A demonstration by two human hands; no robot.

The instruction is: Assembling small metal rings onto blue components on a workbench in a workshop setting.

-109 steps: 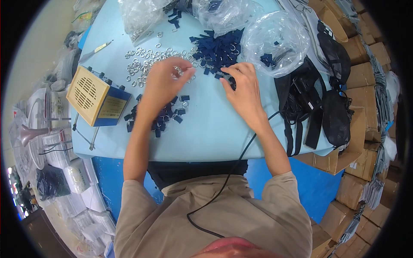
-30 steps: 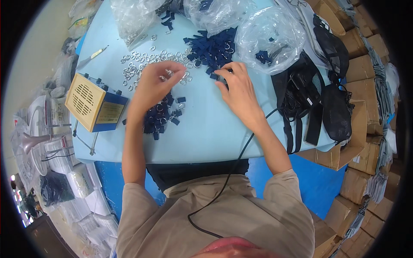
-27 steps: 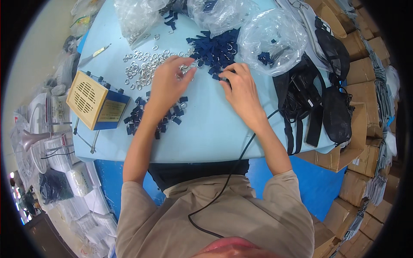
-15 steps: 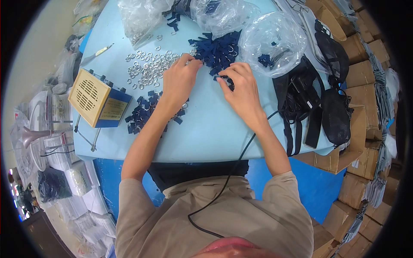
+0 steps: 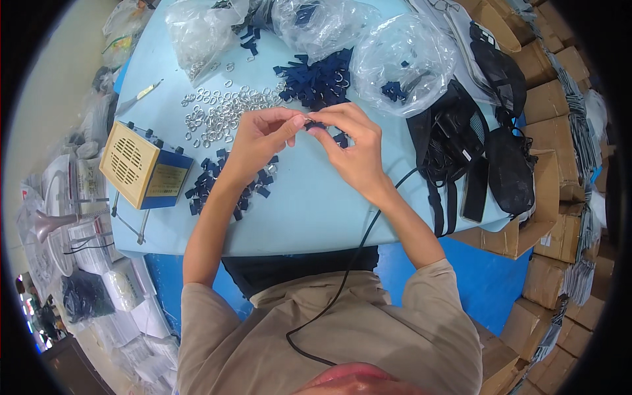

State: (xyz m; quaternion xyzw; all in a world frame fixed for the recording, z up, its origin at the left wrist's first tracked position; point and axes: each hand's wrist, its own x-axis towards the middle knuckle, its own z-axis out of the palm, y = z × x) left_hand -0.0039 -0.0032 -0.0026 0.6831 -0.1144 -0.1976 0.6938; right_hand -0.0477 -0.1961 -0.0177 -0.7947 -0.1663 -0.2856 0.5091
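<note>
Low on the right of the ring pile (image 5: pixel 234 110), the left hand (image 5: pixel 258 138) pinches narrowly at what looks like a metal ring (image 5: pixel 307 120), and the right hand (image 5: pixel 355 146) grips a navy strap (image 5: pixel 316 125) between thumb and fingers. I'd call this joining ring to strap; the next move calls for careful lining-up. Left of the pile stands a blue-and-cream box (image 5: pixel 141 166); below, ringed tabs (image 5: pixel 203 185) lie partly behind the left forearm (image 5: pixel 209 229); rightward, loose straps (image 5: pixel 320 80), then a clear plastic bag (image 5: pixel 411 52)
</note>
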